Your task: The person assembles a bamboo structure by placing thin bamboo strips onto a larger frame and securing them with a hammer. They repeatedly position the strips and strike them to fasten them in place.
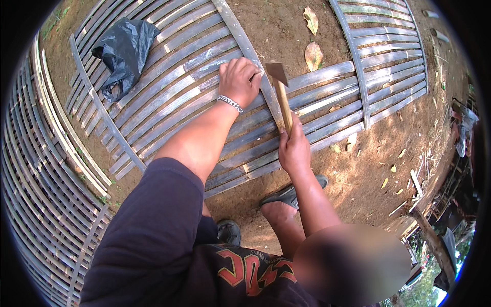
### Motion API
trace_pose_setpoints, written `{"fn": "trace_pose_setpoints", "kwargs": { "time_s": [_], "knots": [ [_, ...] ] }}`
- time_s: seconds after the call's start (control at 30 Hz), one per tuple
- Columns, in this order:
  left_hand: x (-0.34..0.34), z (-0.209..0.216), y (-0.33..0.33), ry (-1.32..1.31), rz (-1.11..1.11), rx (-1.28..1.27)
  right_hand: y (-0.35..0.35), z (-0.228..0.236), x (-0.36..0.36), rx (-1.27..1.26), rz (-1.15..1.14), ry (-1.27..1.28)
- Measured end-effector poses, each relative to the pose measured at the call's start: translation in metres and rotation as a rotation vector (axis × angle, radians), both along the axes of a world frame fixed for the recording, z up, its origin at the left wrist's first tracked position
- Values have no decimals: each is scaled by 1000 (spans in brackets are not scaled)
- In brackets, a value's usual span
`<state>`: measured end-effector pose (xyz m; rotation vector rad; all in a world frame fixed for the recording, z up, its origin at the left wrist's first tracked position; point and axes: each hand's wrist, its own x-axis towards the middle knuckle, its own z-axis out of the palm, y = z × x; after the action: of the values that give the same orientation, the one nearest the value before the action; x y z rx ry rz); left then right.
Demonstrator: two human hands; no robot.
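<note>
My left hand (239, 81), with a chain bracelet at its wrist, is closed at the edge of a long crosspiece (245, 43) on a bamboo slat panel (186, 77). The fingertips are pressed together, and whatever they hold is too small or hidden to make out. In my right hand (295, 148) is a hammer (283, 100), gripped low on its wooden handle. Its brown, wedge-shaped metal head (277, 74) stands just right of my left hand, over the crosspiece and apart from the fingers.
A black plastic bag (127, 53) lies on the panel's left part. Another crosspiece (355, 66) crosses the slats at right. A second slatted panel (46, 189) lies at far left beside loose strips (66, 128). My sandalled foot (286, 197) stands near the panel's front edge. Dry leaves (313, 56) lie on bare soil.
</note>
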<state>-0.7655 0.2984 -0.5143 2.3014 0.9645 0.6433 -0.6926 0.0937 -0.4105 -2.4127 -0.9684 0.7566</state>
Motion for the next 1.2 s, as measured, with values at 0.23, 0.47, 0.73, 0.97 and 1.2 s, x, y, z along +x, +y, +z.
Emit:
{"fn": "trace_pose_setpoints", "kwargs": {
  "time_s": [0.23,0.47,0.73,0.97,1.2],
  "knots": [
    [1,3,0,-10,4,6,2,0,0,82,-12,-42],
    [0,0,0,22,-1,-3,4,-2,1,-4,10,12],
    [0,0,0,27,3,4,11,1,4,-185,19,95],
    [1,2,-1,0,3,6,11,1,-1,-153,30,56],
    [-1,-4,-1,0,12,28,16,-23,-4,183,-159,68]
  ]
}}
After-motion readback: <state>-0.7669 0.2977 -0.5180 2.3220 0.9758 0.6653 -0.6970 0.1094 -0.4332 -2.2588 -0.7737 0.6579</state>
